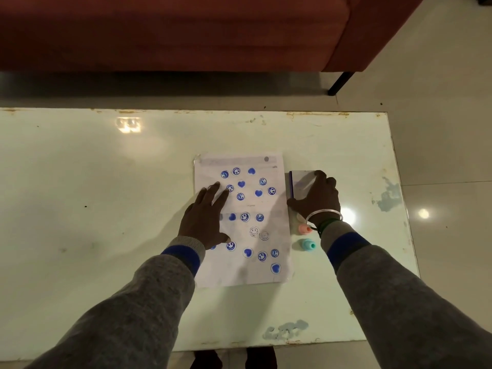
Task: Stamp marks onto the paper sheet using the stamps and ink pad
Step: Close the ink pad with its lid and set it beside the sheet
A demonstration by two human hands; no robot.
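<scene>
White paper sheet (255, 209) lies at centre frame on a pale glossy table (106, 182), covered with blue smiley and heart stamp marks, plus two faint grey ones lower down. Left hand (206, 217) rests palm-down on the sheet's left half, fingers (215, 187) extended and slightly spread, flat on the paper, holding nothing. Right hand (319, 198) sits just right of the sheet, arched over the ink pad (300, 183); fingers curl over its far edge, thumb at its near left corner, gripping the case. Pink stamp (304, 229) lies on the table, partly under the right wrist; teal stamp (308, 245) lies just below it in frame. Both forearms reach in from the lower edge in grey sleeves. Red sofa (186, 30) fills the upper frame
</scene>
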